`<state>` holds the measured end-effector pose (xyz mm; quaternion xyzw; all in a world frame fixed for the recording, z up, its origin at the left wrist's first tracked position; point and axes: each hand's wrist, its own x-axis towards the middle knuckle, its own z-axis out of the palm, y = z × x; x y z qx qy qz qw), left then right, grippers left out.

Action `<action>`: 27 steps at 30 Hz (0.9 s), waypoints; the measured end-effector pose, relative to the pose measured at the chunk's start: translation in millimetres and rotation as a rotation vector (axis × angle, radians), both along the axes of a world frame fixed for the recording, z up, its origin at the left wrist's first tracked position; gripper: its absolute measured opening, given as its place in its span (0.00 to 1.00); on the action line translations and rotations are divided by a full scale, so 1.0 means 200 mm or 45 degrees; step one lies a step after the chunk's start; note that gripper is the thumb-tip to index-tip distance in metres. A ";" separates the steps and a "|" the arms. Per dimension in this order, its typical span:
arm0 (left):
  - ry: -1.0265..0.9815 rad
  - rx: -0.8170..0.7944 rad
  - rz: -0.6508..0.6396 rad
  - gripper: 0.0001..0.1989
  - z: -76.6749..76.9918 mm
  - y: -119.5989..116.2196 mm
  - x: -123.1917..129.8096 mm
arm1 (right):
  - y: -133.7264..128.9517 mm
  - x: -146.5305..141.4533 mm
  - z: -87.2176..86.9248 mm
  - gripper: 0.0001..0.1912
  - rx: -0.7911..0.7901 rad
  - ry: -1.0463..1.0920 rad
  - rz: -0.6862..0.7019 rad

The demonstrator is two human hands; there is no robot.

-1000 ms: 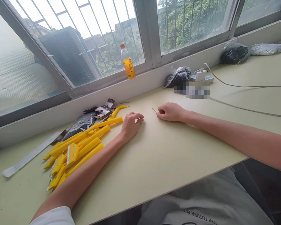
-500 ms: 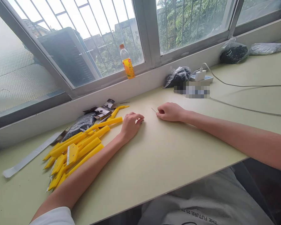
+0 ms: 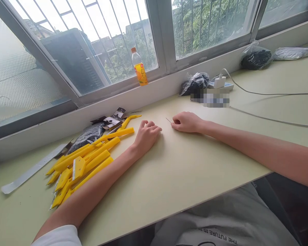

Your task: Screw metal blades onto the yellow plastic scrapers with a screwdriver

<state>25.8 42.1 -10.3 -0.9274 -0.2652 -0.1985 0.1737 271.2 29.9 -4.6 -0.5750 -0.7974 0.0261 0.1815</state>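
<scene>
My left hand (image 3: 147, 135) rests palm down on the table, its fingers curled and the fingertips turned toward the right. Whatever those fingers hold, if anything, is hidden beneath them. My right hand (image 3: 187, 122) is closed in a fist on the table, with a thin metal rod (image 3: 168, 120) poking out toward the left; the rest of the rod is inside the fist. A short gap of tabletop separates the two hands. Left of my left hand lies a pile of yellow scrapers (image 3: 79, 169), some with metal blades showing.
Behind the scrapers are a black plastic bag (image 3: 88, 134) and dark printed packaging (image 3: 114, 119). A clear strip (image 3: 33, 169) lies at far left. On the sill stands a drink bottle (image 3: 140, 70). A white charger (image 3: 220, 81), cables and bagged items (image 3: 256, 58) sit at back right.
My left hand has turned more palm down, its fingertips reaching slightly right. The small metallic bit seen at its fingertips is now out of sight. My right hand has stayed still.
</scene>
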 end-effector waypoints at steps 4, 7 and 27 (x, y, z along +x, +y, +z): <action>0.055 -0.005 0.018 0.16 0.01 -0.01 0.00 | 0.00 0.00 0.00 0.15 -0.006 -0.003 -0.005; 0.071 -0.011 0.035 0.16 0.01 -0.01 0.00 | 0.00 0.00 0.00 0.15 -0.023 -0.007 -0.015; -0.408 -0.308 0.153 0.14 -0.03 0.02 -0.01 | 0.01 0.00 0.00 0.15 -0.016 0.011 -0.004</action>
